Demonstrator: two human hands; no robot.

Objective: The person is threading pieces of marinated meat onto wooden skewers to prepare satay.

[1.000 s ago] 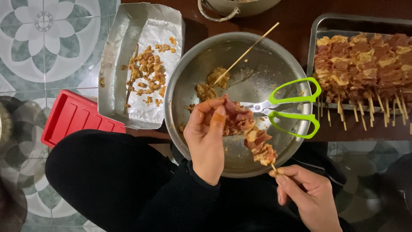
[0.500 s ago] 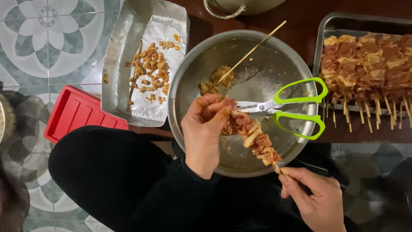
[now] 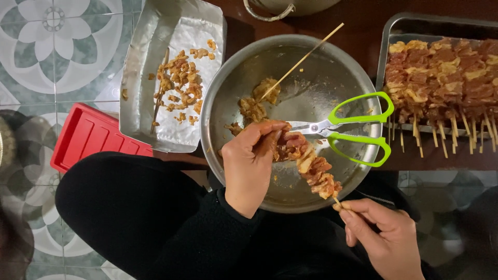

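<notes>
Crowding the steel bowl (image 3: 316, 67): one pair of green-handled scissors (image 3: 353, 127) across its right rim, one bare skewer (image 3: 303, 59) leaning inside. Left hand (image 3: 251, 166) pinches meat onto one meat skewer (image 3: 311, 166) over the bowl; right hand (image 3: 381, 236) grips its stick end. Two trays flank: foil tray (image 3: 150, 62), skewer tray (image 3: 441, 26).

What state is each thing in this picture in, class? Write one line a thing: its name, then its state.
Left hand: closed on the meat at the skewer's top end.
Right hand: pinching the skewer's bare end.
Skewer in hand: loaded with meat, tilted over the bowl.
Metal bowl: almost empty, a few meat pieces left.
Scissors: shut, lying across the bowl.
Right tray: filled with finished skewers.
Left tray: scattered scraps.
</notes>
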